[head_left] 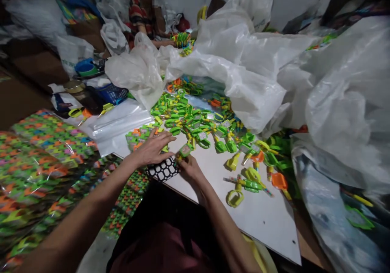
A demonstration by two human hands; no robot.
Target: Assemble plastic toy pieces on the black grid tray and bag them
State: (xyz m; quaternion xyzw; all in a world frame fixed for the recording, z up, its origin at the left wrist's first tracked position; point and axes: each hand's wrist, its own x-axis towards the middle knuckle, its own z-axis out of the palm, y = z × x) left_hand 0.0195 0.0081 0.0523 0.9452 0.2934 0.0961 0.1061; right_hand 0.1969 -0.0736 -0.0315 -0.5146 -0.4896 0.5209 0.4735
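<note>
My left hand (154, 148) lies palm down with its fingers stretched out, over the far side of a black tray with a grid of holes (163, 170). Under and beyond its fingers, several green and orange toy pieces (134, 138) sit packed together. My right hand (190, 168) is closed at the tray's right edge. In its fingertips is a small green plastic toy (185, 150) with a clear window, tilted above the white tabletop (213, 171). A large pile of similar green toys (195, 120) with yellow stems spreads beyond both hands.
Loose yellow, green and orange toys (251, 175) lie to the right. White plastic sacks (243, 70) crowd the back and right. Packed sheets of toys (45, 163) fill the left, near a clear plastic bag (118, 122). Another person (143, 17) sits across the table.
</note>
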